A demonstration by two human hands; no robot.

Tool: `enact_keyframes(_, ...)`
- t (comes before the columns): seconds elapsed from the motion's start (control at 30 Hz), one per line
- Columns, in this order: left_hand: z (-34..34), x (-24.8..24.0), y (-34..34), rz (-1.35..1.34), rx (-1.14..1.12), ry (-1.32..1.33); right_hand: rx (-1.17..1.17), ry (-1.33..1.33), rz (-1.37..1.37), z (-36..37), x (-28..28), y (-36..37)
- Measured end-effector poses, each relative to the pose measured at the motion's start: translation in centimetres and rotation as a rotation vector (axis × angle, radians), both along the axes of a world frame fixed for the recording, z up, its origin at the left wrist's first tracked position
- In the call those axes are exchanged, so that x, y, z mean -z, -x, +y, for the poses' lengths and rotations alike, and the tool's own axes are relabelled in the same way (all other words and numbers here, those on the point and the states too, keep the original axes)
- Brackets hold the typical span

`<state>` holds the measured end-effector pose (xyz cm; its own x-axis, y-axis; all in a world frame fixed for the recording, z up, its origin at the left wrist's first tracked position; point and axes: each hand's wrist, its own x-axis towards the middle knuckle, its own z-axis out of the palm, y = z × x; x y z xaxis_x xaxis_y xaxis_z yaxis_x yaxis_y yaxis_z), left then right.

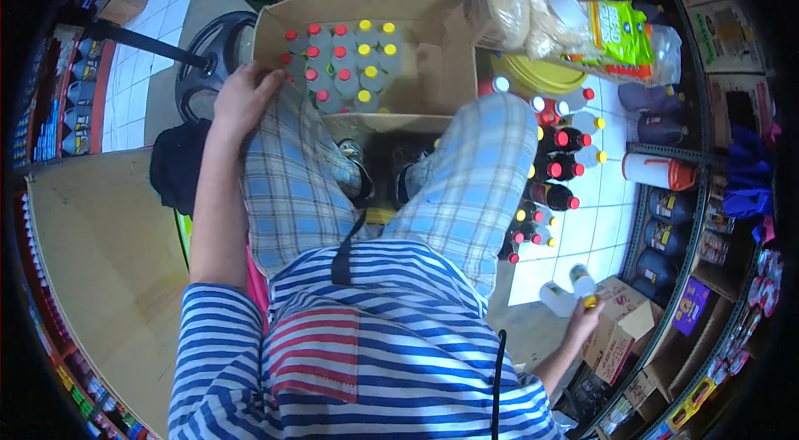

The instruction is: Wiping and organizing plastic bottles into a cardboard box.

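My right hand (pixel 585 321), reaching out at the lower right, grips a clear bottle (pixel 582 280) with a yellow cap near its top. Another pale bottle (pixel 556 298) is beside it on the floor. My left hand (pixel 245 100) lies by my left knee at the left side of an open cardboard box (pixel 433 49). Its fingers are stretched out and loosely bent, with nothing seen in them. Inside the box, rows of clear bottles (pixel 343 65) with red and yellow caps fill the left part. The bare cardboard bottom shows at the right.
Dark bottles (pixel 566 167) with red caps stand on the white tile floor right of my knee. Bags of goods (pixel 620 32) lie at the upper right. A small open carton (pixel 620 319) and shelves line the right side. A large flat cardboard (pixel 100 273) is at my left.
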<state>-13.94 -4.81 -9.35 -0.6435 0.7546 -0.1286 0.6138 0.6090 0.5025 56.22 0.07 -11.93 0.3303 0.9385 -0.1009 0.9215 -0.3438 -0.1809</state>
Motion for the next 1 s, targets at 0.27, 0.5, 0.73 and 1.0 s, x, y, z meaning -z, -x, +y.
enact_keyframes(0.27,-1.6,-0.1,0.9,-0.040,-0.087,-0.113,-0.528,-0.504,0.345,9.2,-15.7,15.7)
enact_keyframes(0.5,-2.2,0.9,1.4,-0.118,-0.147,-0.222,-0.755,-0.400,0.756,17.4,-12.8,34.7)
enact_keyframes(0.73,-2.0,1.2,2.2,-0.176,-0.176,-0.201,-1.081,-0.041,0.281,20.7,1.9,49.2)
enact_keyframes(1.0,-1.4,0.9,2.9,-0.166,-0.153,-0.194,-1.296,0.500,-0.325,20.2,13.4,55.5)
